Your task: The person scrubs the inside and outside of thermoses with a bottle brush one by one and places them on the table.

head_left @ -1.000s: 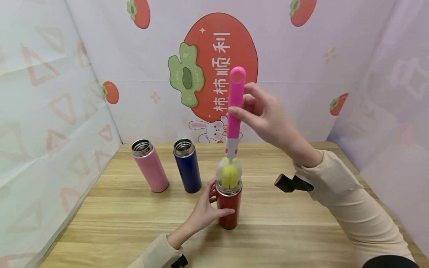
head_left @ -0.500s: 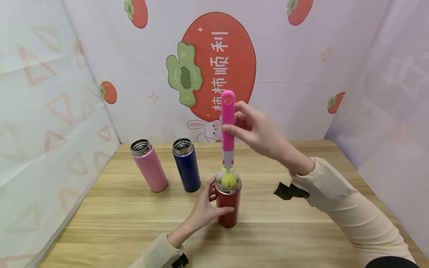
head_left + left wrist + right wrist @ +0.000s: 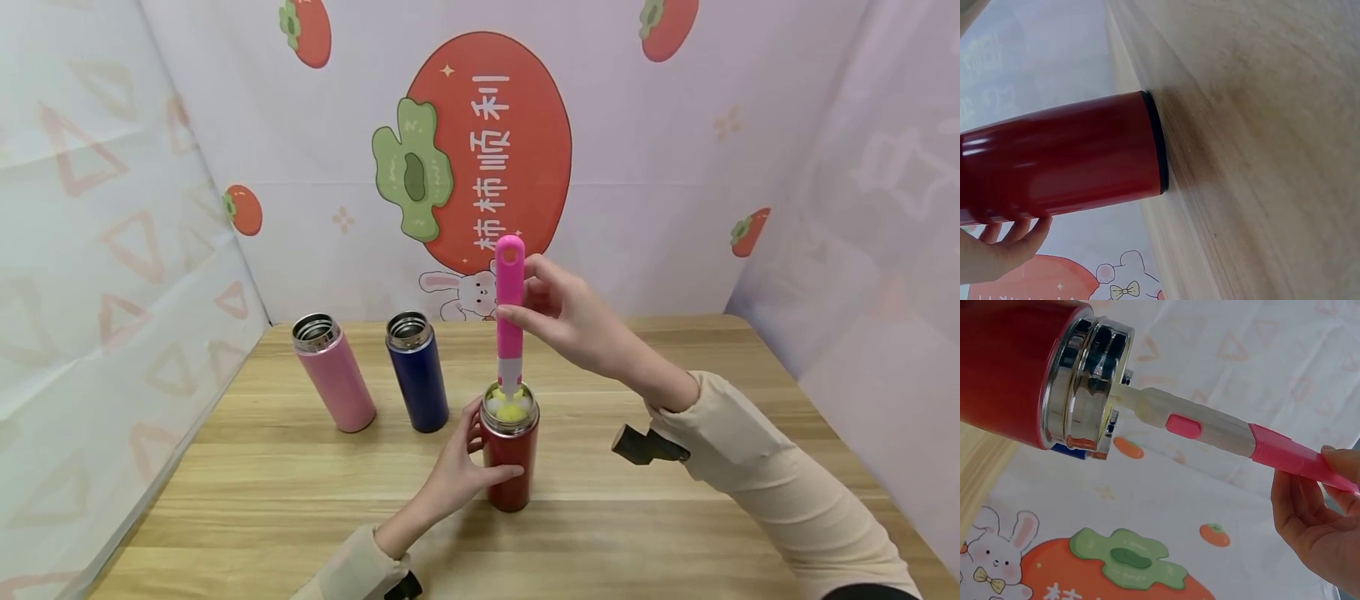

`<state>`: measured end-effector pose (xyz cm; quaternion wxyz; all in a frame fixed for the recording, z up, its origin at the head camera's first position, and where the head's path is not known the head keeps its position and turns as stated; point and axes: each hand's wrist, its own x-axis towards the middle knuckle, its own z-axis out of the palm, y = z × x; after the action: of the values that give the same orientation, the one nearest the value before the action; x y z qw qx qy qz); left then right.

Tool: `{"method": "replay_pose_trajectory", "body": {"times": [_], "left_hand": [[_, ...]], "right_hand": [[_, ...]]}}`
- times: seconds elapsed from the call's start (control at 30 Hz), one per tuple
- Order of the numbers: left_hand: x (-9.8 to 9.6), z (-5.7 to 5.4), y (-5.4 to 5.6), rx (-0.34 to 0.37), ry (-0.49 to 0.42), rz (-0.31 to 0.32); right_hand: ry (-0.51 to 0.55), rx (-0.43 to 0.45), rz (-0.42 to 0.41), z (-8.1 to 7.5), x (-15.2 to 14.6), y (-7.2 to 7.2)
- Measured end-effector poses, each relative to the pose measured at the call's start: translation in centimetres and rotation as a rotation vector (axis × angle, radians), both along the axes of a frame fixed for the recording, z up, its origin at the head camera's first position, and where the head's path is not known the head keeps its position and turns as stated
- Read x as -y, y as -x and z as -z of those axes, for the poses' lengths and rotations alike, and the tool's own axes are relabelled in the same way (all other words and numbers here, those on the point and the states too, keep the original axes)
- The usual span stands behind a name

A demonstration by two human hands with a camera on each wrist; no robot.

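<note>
Two-handed: gripping red bottle (image 3: 513,450) with left hand (image 3: 461,475), lower centre, likely bracing against tipping; pinching pink brush (image 3: 510,342) high with right hand (image 3: 573,321), apparently leaving length free below.

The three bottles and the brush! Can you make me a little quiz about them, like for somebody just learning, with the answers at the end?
1. Which hand holds the red flask? A) right B) left C) neither
2. True or false: the blue flask and the pink flask both have open mouths.
3. Fill in: the handle of the bottle brush is coloured ____.

Key:
1. B, the left hand.
2. True.
3. Pink.
</note>
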<state>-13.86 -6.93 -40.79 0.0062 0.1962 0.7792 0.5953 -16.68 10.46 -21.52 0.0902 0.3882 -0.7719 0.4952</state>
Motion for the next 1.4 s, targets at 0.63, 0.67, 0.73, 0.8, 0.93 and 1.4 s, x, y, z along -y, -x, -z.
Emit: {"method": "replay_pose_trajectory", "body": {"times": [0.63,0.67,0.73,0.8,0.93,1.4], "left_hand": [[-0.3,0.1,-0.2,0.088,0.005,0.029],[-0.3,-0.1,-0.3,0.095,-0.002,0.031],[-0.4,-0.6,-0.5,0.088,-0.018,0.036],[-0.4,-1.2,-0.7,0.067,-0.031,0.038],[-0.3,-1.5,-0.6,0.021,-0.018,0.025],[1.5,-0.9,-0.8,-0.332,0.216,-0.092]], "right_hand": [[-0.101,0.079,-0.035,6.0,0.2,0.3],[-0.096,0.080,-0.034,6.1,0.2,0.3],[-0.079,0.081,-0.028,6.3,0.0,0.2],[-0.055,0.084,-0.014,6.5,-0.2,0.0],[0.015,0.085,0.024,7.2,-1.0,-0.4],[0.284,0.190,0.188,10.8,-3.6,-3.6]]}}
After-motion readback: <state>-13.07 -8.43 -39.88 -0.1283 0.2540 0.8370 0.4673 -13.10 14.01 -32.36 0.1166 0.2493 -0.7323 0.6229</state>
